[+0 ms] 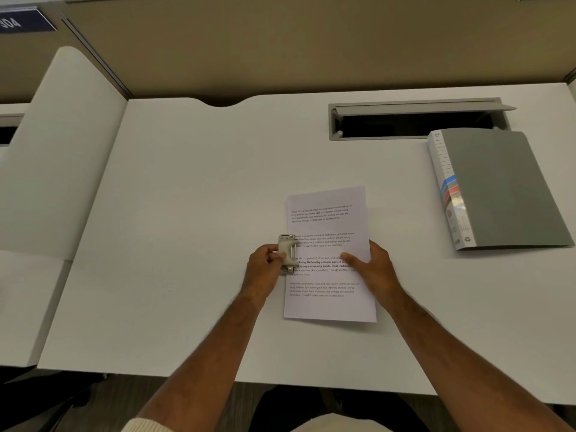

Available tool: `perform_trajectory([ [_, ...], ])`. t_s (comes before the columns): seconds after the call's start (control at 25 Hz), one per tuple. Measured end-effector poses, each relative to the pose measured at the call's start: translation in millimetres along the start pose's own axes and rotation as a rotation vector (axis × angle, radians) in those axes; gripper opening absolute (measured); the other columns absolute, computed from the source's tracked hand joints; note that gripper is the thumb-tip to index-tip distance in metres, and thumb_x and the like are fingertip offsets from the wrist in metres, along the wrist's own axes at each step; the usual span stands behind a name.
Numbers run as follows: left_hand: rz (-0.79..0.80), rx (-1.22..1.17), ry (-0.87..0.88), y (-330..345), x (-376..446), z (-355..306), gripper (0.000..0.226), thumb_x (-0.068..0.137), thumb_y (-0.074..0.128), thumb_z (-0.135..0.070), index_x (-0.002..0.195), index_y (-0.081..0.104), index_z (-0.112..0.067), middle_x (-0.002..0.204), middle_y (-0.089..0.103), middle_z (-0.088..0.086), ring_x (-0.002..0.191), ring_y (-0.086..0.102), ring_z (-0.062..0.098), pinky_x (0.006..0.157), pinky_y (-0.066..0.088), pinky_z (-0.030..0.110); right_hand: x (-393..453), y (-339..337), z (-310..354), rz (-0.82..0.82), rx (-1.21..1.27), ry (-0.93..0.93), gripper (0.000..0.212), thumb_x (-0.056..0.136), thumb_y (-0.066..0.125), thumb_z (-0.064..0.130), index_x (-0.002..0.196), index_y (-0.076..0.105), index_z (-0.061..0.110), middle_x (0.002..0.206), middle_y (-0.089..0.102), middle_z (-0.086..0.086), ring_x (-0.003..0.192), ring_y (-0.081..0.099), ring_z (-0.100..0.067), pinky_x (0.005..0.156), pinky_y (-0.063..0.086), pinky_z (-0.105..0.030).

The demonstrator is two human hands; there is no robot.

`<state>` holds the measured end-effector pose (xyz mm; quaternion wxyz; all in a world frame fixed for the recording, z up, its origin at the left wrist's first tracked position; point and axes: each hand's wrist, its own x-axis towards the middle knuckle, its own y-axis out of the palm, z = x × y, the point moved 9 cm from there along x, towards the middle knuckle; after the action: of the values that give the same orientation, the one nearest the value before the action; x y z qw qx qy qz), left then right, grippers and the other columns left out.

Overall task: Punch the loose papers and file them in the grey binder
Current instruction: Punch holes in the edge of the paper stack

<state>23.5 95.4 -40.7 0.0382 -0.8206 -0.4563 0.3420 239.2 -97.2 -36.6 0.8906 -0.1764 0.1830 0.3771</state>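
**Punch on the left edge of my papers**

The loose papers (328,254) lie flat on the white desk (187,213) straight in front of me, lengthwise away from me and turned a little clockwise. They look like a thin stack of white sheets with a faint lilac cast. The top sheet carries four short blocks of small printed text with blank bands between them; part of the third block is in bold. The far edge and the near edge are both free and uncreased.

My left hand (265,265) grips the hole punch (288,254), fingers curled round its outer side and thumb on top. The punch is small, with a cream-white lever over a silvery metal base with rivets at its ends. It sits over the left long edge of the papers, about halfway along, with the sheet edge running into it. I cannot tell how deep the papers sit in the slot.

My right hand (371,266) rests on the right half of the papers, thumb laid flat across the print toward the middle and the other fingers loosely spread at the right edge, pressing down without curling round anything.

The grey binder (505,188) lies shut on the desk, well apart to the right and farther from me, spine toward the papers. The spine bears a white label with ruled lines and blue and red diagonal stripes. Just behind it an open cable slot (414,121) is cut into the desk.
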Motion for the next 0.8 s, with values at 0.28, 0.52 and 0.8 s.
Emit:
perform_trajectory([
  [0.28, -0.043, -0.048, 0.07, -6.9, 5.9, -8.5, 0.035, 0.092, 0.075, -0.019, 0.12, 0.054, -0.023, 0.106, 0.06, -0.001, 0.091, 0.06, 0.012, 0.065, 0.049, 0.012, -1.5, 1.2, 2.4, -0.002, -0.005, -0.005, 0.044, 0.085, 0.082, 0.03, 0.124, 0.065, 0.022, 0.11, 0.075, 0.01, 0.09, 0.075, -0.007, 0.079, 0.063, -0.03],
  [0.52, -0.162, 0.1, 0.211, -15.3, 35.0, -32.5, 0.021, 0.094, 0.069, -0.03, 0.108, 0.057, -0.021, 0.103, 0.062, 0.003, 0.098, 0.062, 0.026, 0.09, 0.055, 0.044, -0.8, 1.3, 0.0, -0.008, 0.012, 0.001, 0.045, 0.085, 0.082, 0.03, 0.126, 0.065, 0.021, 0.113, 0.075, 0.008, 0.093, 0.075, -0.008, 0.079, 0.062, -0.029],
  [0.8, -0.202, 0.386, 0.326, 19.5, 50.1, -58.3, 0.018, 0.103, 0.053, -0.034, 0.105, 0.056, -0.016, 0.099, 0.06, -0.005, 0.096, 0.055, 0.021, 0.094, 0.043, 0.044, 1.2, 1.9, -3.0, -0.007, 0.018, 0.018, 0.045, 0.085, 0.082, 0.03, 0.125, 0.065, 0.021, 0.113, 0.075, 0.008, 0.094, 0.074, -0.007, 0.079, 0.062, -0.028],
])
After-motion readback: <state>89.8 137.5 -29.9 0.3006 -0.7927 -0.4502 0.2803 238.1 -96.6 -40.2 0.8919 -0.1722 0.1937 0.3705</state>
